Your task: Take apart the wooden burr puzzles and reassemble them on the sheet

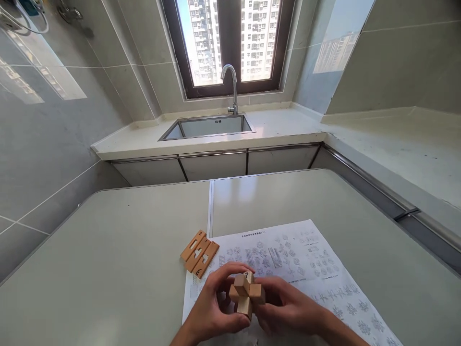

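Observation:
Both my hands hold a partly assembled wooden interlocking puzzle (247, 293) just above the printed instruction sheet (309, 259). My left hand (212, 302) curls round its left side, with fingers over the top and thumb underneath. My right hand (288, 302) grips its right side. The puzzle is a cross of light wooden bars with a number marked on its top end. Three loose notched wooden bars (199, 252), each numbered, lie side by side on the table (108, 269) at the sheet's upper left corner, beyond my left hand.
The grey table is made of two halves with a seam (210, 206) down the middle. Behind it runs a white counter (281, 127) with a steel sink (209, 127) and tap (232, 89) under a window. Tiled walls stand left and right.

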The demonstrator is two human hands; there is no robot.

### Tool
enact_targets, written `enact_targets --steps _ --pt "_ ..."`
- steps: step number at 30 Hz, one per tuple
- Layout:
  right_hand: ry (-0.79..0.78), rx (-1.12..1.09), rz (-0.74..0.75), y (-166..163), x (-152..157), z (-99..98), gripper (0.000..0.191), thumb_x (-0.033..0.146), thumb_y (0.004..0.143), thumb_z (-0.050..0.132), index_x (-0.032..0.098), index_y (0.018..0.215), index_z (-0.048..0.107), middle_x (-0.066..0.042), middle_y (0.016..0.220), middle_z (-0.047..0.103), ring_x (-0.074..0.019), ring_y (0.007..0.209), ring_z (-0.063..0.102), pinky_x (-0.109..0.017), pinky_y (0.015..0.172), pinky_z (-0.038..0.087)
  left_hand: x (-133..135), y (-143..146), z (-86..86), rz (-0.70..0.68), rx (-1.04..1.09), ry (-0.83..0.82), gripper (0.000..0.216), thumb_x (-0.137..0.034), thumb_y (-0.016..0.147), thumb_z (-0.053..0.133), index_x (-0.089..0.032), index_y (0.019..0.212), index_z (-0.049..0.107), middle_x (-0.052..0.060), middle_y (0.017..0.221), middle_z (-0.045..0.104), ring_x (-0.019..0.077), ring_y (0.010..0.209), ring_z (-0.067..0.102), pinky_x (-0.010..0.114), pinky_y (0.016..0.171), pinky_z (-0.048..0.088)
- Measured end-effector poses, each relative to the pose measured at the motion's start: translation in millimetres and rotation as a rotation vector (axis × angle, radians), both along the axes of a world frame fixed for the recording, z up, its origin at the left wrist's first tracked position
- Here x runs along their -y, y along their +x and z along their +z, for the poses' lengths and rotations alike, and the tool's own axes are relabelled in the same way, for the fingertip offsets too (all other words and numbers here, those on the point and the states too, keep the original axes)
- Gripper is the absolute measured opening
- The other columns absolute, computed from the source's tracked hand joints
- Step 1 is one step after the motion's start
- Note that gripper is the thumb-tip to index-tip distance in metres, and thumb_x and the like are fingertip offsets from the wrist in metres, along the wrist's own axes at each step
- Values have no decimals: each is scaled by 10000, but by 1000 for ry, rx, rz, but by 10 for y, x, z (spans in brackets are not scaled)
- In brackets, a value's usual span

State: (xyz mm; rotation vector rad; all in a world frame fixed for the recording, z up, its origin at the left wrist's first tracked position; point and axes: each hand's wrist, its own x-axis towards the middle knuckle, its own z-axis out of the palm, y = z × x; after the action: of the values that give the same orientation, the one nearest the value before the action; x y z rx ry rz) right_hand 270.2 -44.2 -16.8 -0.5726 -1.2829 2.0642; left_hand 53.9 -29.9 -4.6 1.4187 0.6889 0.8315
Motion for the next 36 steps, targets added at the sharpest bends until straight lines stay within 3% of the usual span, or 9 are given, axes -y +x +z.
enact_targets --steps 10,17,24,27,33,36 --pt "203 164 -98 -6 3 105 318 460 953 722 147 899 696 -1 745 534 -126 658 482 -232 588 386 -15 -22 -118 17 -44 56 713 -579 615 931 -241 1202 705 111 1239 661 319 1130 632 394 978 501" --pt "214 195 -86 -15 0 114 308 426 947 725 147 827 673 36 674 449 -102 608 387 -217 541 320 -31 -21 -39 -14 -129 116 717 -554 556 946 -232 1158 729 95 1162 697 247 967 644 269 716 473" --pt "216 215 -98 -43 19 170 328 456 932 734 172 786 659 31 684 448 -118 622 390 -234 556 339 -49 -26 56 -29 -135 95 739 -532 484 975 -217 1115 754 91 1122 702 194 837 607 261 677 464" --pt "187 178 -79 -33 12 178 307 447 948 707 172 820 660 25 706 456 -124 646 397 -241 580 354 -46 -22 22 -18 -79 43 752 -554 493 979 -206 1121 754 104 1127 692 224 890 628 274 711 489" --pt "146 127 93 46 5 76 297 455 915 726 164 929 672 -9 805 532 -159 749 499 -258 677 448 -46 18 -6 -182 136 -189 836 -502 456 1035 -228 1195 757 122 1247 677 311 1080 672 376 911 545" --pt "159 128 75 41 20 84 301 455 942 700 154 942 695 -42 855 610 -168 758 562 -267 691 479 -39 26 12 -219 214 -258 861 -507 495 1031 -239 1261 743 138 1299 679 355 1154 669 451 996 530"
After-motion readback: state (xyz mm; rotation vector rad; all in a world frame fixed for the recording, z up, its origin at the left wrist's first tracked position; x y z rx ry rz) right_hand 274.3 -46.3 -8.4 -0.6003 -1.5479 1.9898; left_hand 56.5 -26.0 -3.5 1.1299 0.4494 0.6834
